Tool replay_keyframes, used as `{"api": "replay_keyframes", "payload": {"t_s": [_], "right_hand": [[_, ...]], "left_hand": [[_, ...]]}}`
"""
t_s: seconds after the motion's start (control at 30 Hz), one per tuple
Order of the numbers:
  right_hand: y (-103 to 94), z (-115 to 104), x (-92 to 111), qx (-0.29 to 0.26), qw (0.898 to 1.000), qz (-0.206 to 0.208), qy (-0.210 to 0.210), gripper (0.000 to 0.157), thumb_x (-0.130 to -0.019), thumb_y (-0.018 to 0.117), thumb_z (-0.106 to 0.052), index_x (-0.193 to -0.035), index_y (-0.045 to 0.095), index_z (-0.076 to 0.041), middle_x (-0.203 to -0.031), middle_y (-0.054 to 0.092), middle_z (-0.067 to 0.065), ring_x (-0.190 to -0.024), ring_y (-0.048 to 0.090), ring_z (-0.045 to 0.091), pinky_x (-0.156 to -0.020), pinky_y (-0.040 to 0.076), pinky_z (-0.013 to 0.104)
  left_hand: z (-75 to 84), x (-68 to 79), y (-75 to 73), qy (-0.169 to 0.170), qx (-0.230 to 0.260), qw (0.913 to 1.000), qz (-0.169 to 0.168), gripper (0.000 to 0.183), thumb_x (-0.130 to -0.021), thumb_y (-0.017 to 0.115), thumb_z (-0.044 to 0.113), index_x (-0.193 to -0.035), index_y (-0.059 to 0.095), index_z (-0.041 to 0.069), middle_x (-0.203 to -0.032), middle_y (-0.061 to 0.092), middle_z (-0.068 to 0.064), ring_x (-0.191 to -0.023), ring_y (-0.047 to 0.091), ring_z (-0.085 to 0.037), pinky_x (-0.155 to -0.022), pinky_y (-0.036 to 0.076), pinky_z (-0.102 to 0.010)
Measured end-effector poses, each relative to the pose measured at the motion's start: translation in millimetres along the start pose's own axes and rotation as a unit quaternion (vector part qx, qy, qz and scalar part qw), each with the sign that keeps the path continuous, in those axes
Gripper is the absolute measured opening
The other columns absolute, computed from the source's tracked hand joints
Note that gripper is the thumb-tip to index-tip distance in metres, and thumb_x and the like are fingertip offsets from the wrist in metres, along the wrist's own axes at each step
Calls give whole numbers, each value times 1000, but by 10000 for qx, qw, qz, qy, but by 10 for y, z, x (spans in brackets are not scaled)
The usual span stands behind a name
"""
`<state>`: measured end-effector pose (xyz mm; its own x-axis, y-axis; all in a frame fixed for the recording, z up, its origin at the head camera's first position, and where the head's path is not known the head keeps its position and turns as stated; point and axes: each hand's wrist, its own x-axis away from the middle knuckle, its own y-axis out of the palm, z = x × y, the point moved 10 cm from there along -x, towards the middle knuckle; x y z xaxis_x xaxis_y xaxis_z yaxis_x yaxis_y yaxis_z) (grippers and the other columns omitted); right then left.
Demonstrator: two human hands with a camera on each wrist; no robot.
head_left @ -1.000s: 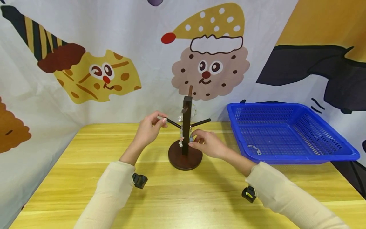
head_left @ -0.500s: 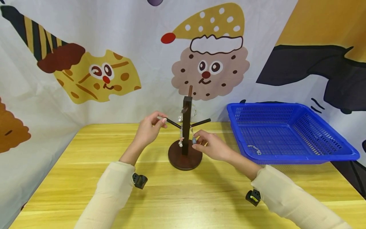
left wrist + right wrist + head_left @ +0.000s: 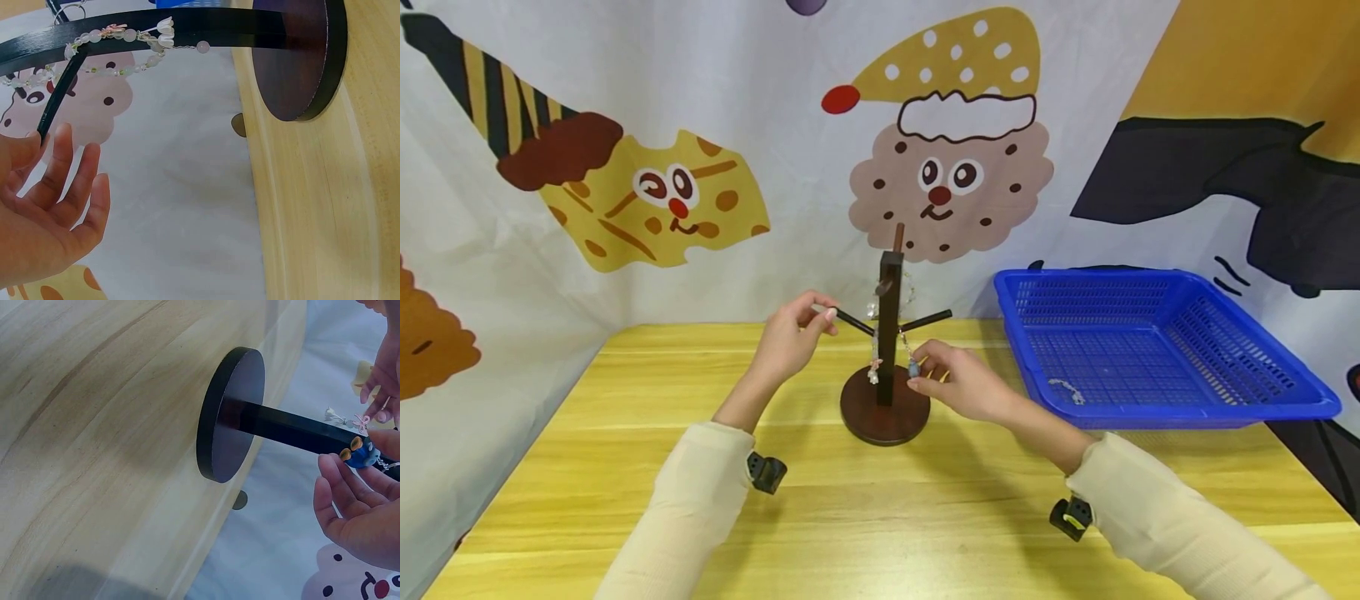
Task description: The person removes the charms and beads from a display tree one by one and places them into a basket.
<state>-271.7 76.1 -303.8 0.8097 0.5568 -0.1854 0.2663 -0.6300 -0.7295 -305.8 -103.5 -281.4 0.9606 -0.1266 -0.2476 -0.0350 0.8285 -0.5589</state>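
Observation:
A dark wooden jewellery stand (image 3: 889, 333) rises from a round base (image 3: 884, 425), with pegs sticking out from its post. My left hand (image 3: 792, 335) pinches the tip of the left peg (image 3: 55, 103) between thumb and forefinger; the other fingers are spread in the left wrist view. At the post's right side, my right hand (image 3: 964, 379) pinches a small blue figure charm (image 3: 360, 454) with orange feet. The charm hangs on a thin chain below the right peg (image 3: 927, 320). A beaded bracelet (image 3: 130, 35) with white flower charms hangs over the left peg.
To the right stands a blue plastic basket (image 3: 1157, 413) with a clear beaded strand (image 3: 1070, 390) inside. Behind the wooden table (image 3: 820, 533) hangs a white cloth (image 3: 805, 225) with cartoon prints. Another strand (image 3: 910, 289) hangs higher on the stand.
My right hand has moved slightly to the right, away from the post, drawing the blue charm with it. The left hand has stayed at the peg.

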Motion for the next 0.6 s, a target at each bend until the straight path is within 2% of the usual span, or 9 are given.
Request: {"api": "replay_keyframes", "payload": {"t_s": [0.33, 0.6], "right_hand": [[-119, 4, 54, 268, 9994, 174, 119, 16, -85, 67, -8, -97, 60, -1, -77, 63, 3, -67, 57, 13, -58, 45, 27], [-185, -7, 79, 335, 9991, 244, 28, 13, -84, 68, -9, -93, 60, -3, -73, 62, 0, -65, 57, 12, -56, 45, 27]], "left_hand": [[12, 1, -1, 19, 16, 10000, 30, 19, -98, 49, 16, -109, 61, 7, -82, 66, -10, -56, 42, -20, -50, 33, -29], [17, 4, 0, 13, 5, 10000, 25, 18, -98, 49, 16, -109, 61, 7, -81, 66, -9, -56, 41, -20, -50, 33, -30]]}}
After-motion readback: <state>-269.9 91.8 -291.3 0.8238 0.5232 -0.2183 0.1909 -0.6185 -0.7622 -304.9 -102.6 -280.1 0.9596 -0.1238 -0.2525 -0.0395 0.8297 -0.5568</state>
